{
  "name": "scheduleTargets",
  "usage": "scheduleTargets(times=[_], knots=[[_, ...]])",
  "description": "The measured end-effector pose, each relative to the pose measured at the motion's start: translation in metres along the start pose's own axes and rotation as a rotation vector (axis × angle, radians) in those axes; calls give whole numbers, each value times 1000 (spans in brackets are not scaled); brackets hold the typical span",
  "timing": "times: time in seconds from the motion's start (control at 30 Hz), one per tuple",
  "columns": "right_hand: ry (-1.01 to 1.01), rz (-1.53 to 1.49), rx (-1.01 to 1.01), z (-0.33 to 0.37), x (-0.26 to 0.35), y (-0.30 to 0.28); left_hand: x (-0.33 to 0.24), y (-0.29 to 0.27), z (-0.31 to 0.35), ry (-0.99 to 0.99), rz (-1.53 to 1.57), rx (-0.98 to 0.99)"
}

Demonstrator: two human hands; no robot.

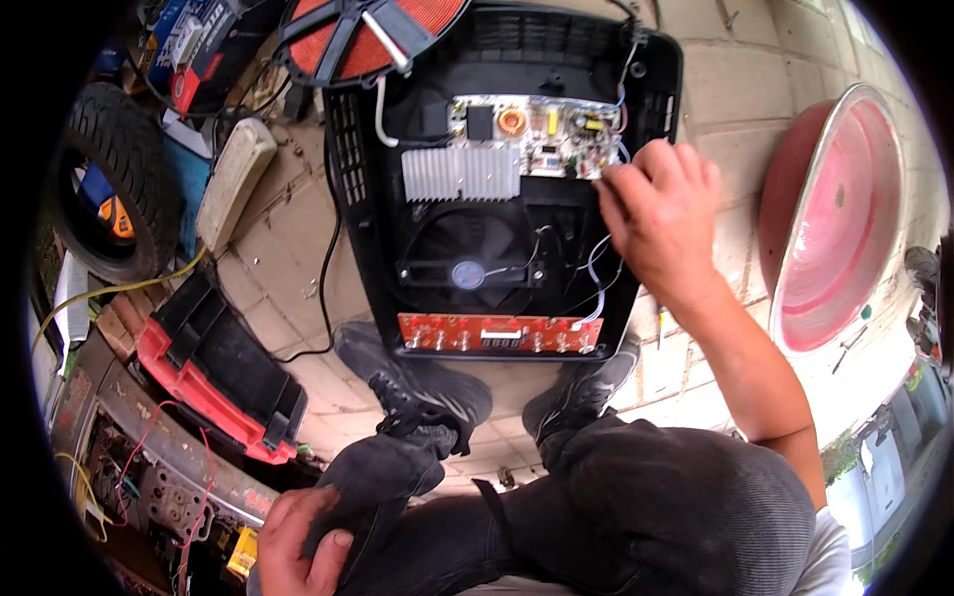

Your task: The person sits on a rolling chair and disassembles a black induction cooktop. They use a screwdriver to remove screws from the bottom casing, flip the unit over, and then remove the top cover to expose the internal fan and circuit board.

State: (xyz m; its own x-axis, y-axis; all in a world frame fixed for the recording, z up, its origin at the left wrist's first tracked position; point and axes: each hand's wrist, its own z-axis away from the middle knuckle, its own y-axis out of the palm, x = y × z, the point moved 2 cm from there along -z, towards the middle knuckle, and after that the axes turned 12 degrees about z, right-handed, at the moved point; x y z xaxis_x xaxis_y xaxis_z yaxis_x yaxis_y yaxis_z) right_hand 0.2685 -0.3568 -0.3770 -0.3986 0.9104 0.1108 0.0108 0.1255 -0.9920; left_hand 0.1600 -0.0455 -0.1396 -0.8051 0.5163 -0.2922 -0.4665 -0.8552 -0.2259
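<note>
An opened induction cooker's black housing (343, 238) lies on the paving before my feet. Inside it are a white circuit board (542, 149), a finned heat sink (460, 173), a round fan (467, 273) and a narrow red control board (437, 333). My right hand (664, 219) is closed at the white board's lower right corner; its fingertips hide whatever they pinch. Thin white wires (596, 268) run below that hand to the control board. The copper coil (368, 40) rests across the housing's far left corner. My left hand (298, 546) lies by my left knee, thumb and fingers apart.
To the right stands a tilted pink basin (845, 219). A screwdriver (662, 326) lies beside the housing. On the left are a black tyre (114, 179), a pale block (237, 184), a black and red plastic case (214, 372) and a rusty metal frame (149, 437). A black cable (333, 248) crosses the paving.
</note>
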Motion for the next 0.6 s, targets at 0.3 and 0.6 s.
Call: scheduleTargets(times=[0.3,0.6], knots=[[35,-24,-105,9,0,12,6,2,8,-20,-18,-17],[81,4,-139,8,2,15,18,2,10,12,6,6]])
